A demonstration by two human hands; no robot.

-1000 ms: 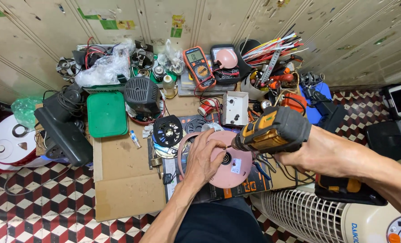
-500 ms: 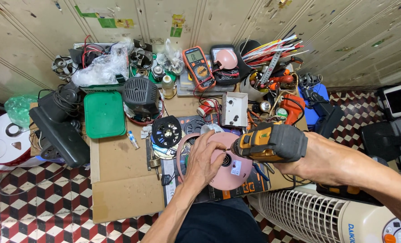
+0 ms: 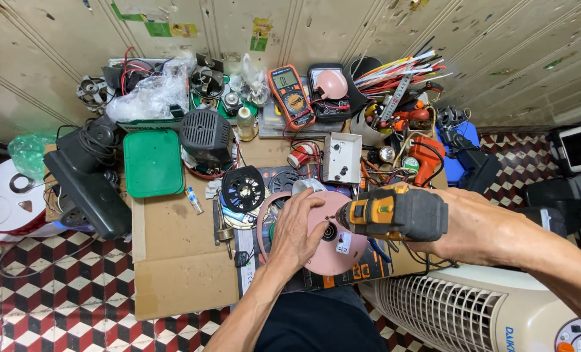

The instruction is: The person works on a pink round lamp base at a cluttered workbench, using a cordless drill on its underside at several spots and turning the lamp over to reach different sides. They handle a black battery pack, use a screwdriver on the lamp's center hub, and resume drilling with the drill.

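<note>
A pink disc [image 3: 329, 244] lies on a sheet of cardboard [image 3: 173, 261] on the floor, at 6 o'clock from a white switch box [image 3: 341, 156]. It is pinned flat by the left hand [image 3: 297, 228], fingers spread wide across its left half.

A yellow-and-black drill [image 3: 395, 212] is gripped by the right hand [image 3: 473, 225], which is closed around the handle; the body is held level, the bit pointing toward 9 o'clock and meeting the disc just beside its dark hub.

Compared with a second ago, the drill has been lowered and brought nearer the hub, while the left hand has stayed planted in the same place. By that reading, the bit is judged to be seated on a fastener near the centre rather than merely approaching, though the tip itself is too small for contact to be confirmed.

A black fan motor [image 3: 243, 189] sits at 10 o'clock from the disc, a green lid [image 3: 152, 163] farther out toward 9 o'clock, and an orange multimeter [image 3: 292, 98] at 12 o'clock. A white fan grille [image 3: 440, 313] is seen at 4 o'clock.
</note>
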